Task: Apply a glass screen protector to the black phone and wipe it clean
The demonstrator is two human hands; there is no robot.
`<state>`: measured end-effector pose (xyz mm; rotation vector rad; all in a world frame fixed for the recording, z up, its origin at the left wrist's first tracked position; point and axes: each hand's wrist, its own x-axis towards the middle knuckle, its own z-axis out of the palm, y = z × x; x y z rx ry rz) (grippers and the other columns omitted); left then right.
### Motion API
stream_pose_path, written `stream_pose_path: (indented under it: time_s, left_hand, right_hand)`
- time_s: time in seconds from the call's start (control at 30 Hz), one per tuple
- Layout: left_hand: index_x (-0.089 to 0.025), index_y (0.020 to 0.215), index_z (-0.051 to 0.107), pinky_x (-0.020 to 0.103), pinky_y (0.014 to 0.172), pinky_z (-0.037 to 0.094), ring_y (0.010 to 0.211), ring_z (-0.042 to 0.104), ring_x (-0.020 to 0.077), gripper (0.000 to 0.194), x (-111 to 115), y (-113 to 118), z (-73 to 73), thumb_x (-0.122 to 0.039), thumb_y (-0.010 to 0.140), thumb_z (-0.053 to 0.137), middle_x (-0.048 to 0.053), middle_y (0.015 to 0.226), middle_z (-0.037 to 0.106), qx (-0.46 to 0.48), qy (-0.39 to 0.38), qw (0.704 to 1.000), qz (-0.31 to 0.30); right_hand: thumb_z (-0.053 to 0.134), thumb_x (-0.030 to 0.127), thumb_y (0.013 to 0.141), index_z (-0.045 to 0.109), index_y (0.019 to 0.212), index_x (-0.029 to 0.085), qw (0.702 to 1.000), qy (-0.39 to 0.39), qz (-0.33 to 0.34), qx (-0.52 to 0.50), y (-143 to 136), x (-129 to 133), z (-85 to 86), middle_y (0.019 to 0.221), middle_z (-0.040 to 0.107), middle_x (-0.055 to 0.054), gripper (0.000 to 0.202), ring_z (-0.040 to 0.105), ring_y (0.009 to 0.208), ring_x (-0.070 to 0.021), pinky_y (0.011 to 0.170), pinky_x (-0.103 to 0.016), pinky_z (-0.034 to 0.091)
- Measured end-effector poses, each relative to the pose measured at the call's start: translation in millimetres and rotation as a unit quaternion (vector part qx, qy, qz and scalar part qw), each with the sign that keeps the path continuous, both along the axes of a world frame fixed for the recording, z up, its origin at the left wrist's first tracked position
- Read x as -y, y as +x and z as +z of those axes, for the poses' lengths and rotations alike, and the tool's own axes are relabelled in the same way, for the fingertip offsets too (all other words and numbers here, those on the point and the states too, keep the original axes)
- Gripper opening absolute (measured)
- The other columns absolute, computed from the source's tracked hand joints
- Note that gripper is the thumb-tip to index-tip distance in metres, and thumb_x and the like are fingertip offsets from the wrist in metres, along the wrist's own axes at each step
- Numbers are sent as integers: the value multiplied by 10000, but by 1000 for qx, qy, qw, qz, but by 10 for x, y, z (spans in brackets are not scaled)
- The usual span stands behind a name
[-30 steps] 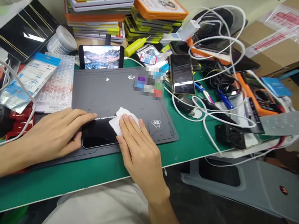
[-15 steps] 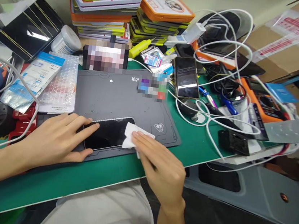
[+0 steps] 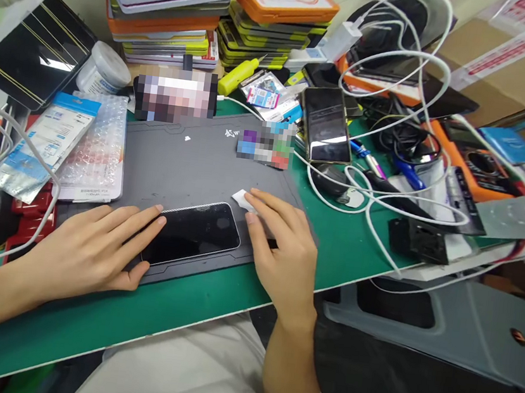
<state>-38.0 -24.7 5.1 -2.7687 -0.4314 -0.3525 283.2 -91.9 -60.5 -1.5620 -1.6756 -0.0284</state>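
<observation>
A smartphone [image 3: 195,232] with a dark screen and a pale frame lies face up on the grey work mat [image 3: 184,171]. My left hand [image 3: 101,243] grips its left end, fingers along the far edge and thumb at the near edge, covering that end. My right hand [image 3: 283,243] is just beyond the phone's right end, apart from it. Between its thumb and fingers is a folded white wipe [image 3: 243,199], partly hidden by the fingers. Small marks show on the right part of the screen.
Behind the mat a propped phone [image 3: 176,97] stands before stacked cases [image 3: 164,19]. Another phone [image 3: 326,124] and looping white cables [image 3: 380,208] lie to the right. Bubble-wrapped packs [image 3: 93,150] sit at left. A grey stool [image 3: 470,330] stands below the table edge.
My right hand has lifted the wipe off the phone's right end and moved it up and away, uncovering the screen there. My left hand stays on the phone. The view has shifted slightly.
</observation>
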Motion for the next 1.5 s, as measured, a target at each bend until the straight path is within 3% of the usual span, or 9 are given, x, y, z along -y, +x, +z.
stream_pose_path:
  time_s: [0.13, 0.4, 0.7, 1.03, 1.33, 1.5]
  left_hand:
    - [0, 1464, 769, 447, 871, 694, 1155, 852, 321, 454, -10, -13, -9, -262, 1132, 603, 190, 1540, 802, -11, 8, 1000, -8]
    - [7, 1487, 762, 457, 864, 695, 1186, 852, 339, 481, 33, -4, 12, -267, 1126, 599, 228, 1570, 771, -34, 24, 999, 0]
    - [-41, 1560, 730, 454, 886, 662, 1217, 823, 356, 515, 35, -25, -27, -252, 1095, 666, 233, 1579, 770, -24, -6, 1000, -10]
    - [33, 1486, 747, 440, 854, 685, 1182, 839, 342, 483, 17, -37, -38, -245, 1136, 564, 270, 1570, 762, -64, 71, 995, -32]
    - [48, 1538, 710, 460, 888, 664, 1185, 828, 364, 529, 21, -57, -68, -247, 1105, 643, 288, 1578, 753, -40, 43, 998, -33]
    - [-59, 1659, 659, 437, 948, 655, 1258, 814, 351, 587, 9, -82, -93, -244, 1103, 671, 239, 1601, 756, -15, -10, 1000, -22]
  right_hand:
    - [619, 312, 1218, 826, 1414, 303, 1000, -18, 4, 21, -7, 5, -7, 1502, 839, -107, 286, 814, 1322, -314, 1102, -507, 647]
    - [603, 346, 1228, 817, 1430, 293, 999, -24, 10, 31, 9, 0, -27, 1475, 855, -102, 299, 800, 1294, -307, 1115, -509, 632]
    - [590, 354, 1227, 798, 1503, 303, 1000, -16, 4, 15, -9, 12, -2, 1497, 851, -108, 349, 803, 1347, -319, 1164, -529, 632]
    - [623, 309, 1224, 820, 1437, 260, 1000, 1, 18, 17, -5, 15, -10, 1420, 882, -98, 294, 831, 1285, -294, 1073, -471, 630]
    - [585, 358, 1234, 818, 1437, 285, 999, -19, 16, 22, -15, -9, -29, 1413, 887, -89, 317, 824, 1281, -298, 1063, -488, 612]
    - [585, 378, 1232, 814, 1454, 289, 1000, -16, 12, 17, -10, -6, -35, 1424, 883, -102, 332, 820, 1301, -307, 1094, -498, 612]
